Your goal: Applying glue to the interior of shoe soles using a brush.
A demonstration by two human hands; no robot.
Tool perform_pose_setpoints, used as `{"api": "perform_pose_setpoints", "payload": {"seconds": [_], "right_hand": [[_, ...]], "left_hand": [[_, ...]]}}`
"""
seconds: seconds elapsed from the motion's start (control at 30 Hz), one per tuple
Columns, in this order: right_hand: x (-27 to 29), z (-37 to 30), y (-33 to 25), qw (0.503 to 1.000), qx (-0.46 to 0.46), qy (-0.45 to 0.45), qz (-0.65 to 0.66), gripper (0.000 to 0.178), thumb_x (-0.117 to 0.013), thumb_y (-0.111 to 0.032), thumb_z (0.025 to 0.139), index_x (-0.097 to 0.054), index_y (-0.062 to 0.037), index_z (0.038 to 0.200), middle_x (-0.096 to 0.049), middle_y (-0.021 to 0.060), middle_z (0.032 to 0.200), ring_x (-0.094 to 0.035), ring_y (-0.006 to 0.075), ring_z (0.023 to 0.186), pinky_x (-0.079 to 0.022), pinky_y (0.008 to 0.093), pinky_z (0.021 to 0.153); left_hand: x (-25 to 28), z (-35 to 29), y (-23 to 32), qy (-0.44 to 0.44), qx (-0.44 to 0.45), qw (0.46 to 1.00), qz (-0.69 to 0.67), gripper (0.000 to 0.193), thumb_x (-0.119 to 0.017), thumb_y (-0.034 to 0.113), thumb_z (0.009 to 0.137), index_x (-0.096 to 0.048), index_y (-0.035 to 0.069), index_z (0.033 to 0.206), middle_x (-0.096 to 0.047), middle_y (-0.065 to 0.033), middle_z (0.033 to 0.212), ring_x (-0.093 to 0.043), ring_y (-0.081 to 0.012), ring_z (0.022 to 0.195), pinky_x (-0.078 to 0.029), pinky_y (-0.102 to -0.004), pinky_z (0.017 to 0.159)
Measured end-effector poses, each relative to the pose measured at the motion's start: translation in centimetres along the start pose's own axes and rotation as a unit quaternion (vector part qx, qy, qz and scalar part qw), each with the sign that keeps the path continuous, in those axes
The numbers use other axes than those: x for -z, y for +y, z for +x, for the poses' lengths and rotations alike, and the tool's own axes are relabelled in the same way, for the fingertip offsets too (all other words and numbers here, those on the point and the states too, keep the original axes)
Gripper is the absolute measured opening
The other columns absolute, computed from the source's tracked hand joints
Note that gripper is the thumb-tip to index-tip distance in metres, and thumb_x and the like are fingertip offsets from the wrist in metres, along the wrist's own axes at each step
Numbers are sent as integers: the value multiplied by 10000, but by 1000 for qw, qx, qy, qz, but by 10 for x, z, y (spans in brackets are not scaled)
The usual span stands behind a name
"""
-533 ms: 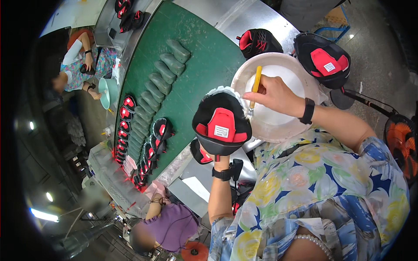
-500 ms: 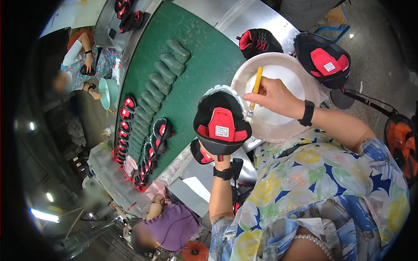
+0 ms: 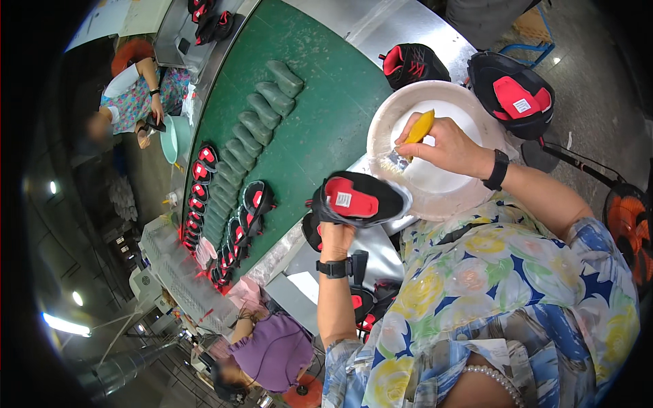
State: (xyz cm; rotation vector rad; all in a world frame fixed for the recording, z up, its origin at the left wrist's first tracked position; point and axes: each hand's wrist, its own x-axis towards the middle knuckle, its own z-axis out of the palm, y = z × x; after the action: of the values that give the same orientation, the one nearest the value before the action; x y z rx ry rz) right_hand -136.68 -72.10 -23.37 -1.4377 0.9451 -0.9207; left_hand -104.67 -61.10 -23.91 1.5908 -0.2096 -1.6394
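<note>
A black shoe upper with a red tongue and a white label (image 3: 391, 200) rests on my left hand (image 3: 336, 238), whose fingers are mostly hidden beneath it. Its pale-edged toe end points right, near the rim of a round basin (image 3: 382, 129) holding white liquid. Closed around a yellow-handled brush (image 3: 423, 126), my right hand (image 3: 452, 146) is over that basin. The brush's bristles point down and left, close to the basin's inner left wall; whether they touch the liquid I cannot tell.
Grey-green lasts or soles (image 3: 255, 112) and black-red uppers (image 3: 253, 204) line a green conveyor belt (image 3: 326, 88). Behind the basin stands a black shoe (image 3: 413, 64); another upper (image 3: 513, 98) is at its right. Two co-workers sit along the left, one by a teal basin (image 3: 171, 139).
The upper has turned so its toe points right instead of away, and tilted. My right hand has swung the brush from the upper's edge to over the basin.
</note>
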Motion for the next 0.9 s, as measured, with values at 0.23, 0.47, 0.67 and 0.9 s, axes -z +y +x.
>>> {"api": "perform_pose_setpoints", "payload": {"seconds": [0.23, 0.47, 0.67, 0.9], "right_hand": [[-30, 15, -20, 969, 227, -83, 47, 187, -710, -214, 910, -639, -68, 1003, -693, 91, 977, -676, 257, 903, -528, 357, 801], [-22, 19, 3, 972, 114, -185, -90, 260, -697, -252, 889, -556, -35, 902, -637, 155, 810, -642, 368, 789, -498, 426, 712], [1, 20, -17, 980, 127, -126, -85, 244, -668, -244, 897, -580, -18, 917, -657, 181, 837, -655, 373, 809, -498, 428, 694], [14, 22, -14, 954, 77, -223, -186, 209, -719, -212, 878, -599, -47, 924, -649, 125, 853, -641, 335, 838, -506, 404, 760]], "left_hand": [[-65, -19, -49, -183, 257, 904, -289, 535, -440, 497, 1022, -528, 93, 1361, -612, -141, 1334, -598, -315, 1217, -489, -500, 1054], [-52, -17, -49, -166, 187, 937, -244, 536, -425, 505, 1028, -528, 96, 1358, -613, -132, 1328, -591, -310, 1228, -506, -493, 1040], [-30, -7, -45, -124, 114, 961, -221, 466, -514, 394, 1021, -528, 79, 1364, -600, -134, 1352, -601, -294, 1208, -511, -464, 1028], [-43, -13, -23, -44, 9, 997, -59, 480, -631, 296, 961, -534, 69, 1373, -623, -114, 1332, -617, -273, 1190, -518, -445, 1022]]}}
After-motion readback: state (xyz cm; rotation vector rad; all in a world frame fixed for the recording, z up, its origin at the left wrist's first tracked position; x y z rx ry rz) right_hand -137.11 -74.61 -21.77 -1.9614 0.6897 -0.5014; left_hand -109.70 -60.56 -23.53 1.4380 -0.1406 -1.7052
